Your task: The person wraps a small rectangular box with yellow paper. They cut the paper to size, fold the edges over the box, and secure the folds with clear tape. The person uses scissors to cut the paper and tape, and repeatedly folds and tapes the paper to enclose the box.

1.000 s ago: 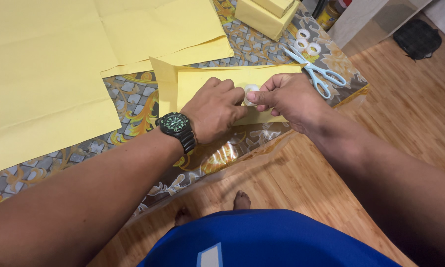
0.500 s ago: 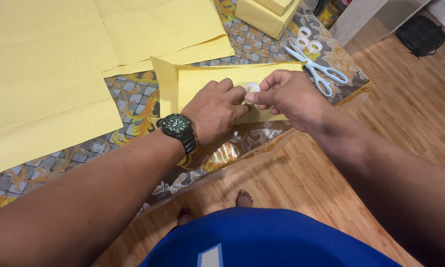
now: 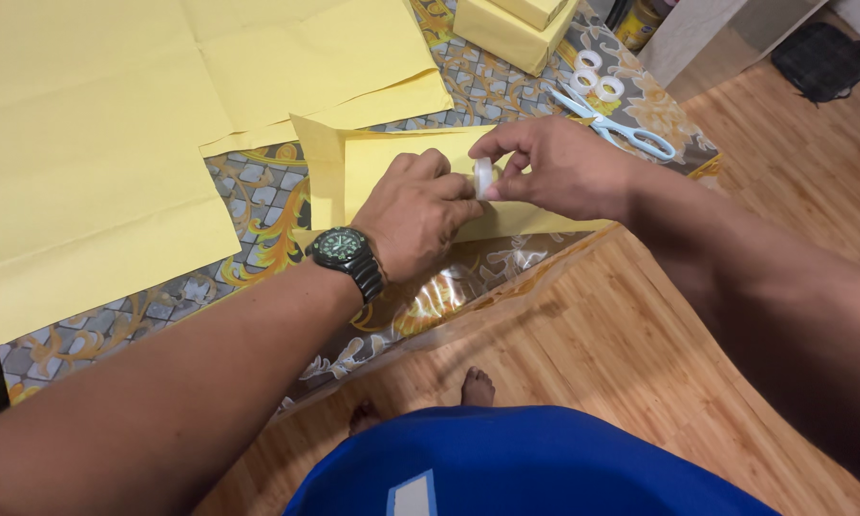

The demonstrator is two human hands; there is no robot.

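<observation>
Even, bright indoor light. Glare glints off the plastic table cover (image 3: 449,291) just below my hands; my forearms bulge, softly blurred, near the frame's edges.

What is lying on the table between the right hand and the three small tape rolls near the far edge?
In the head view, light-blue scissors lie between the right hand and the three tape rolls, on the patterned table cover.

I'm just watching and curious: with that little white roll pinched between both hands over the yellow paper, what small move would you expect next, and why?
Probably pulling a short strip free. The right hand pinches the small white tape roll on edge, the left hand has its fingertips at the roll, and both sit over the folded yellow paper, whose flap looks unsecured. No strip shows yet.
</observation>
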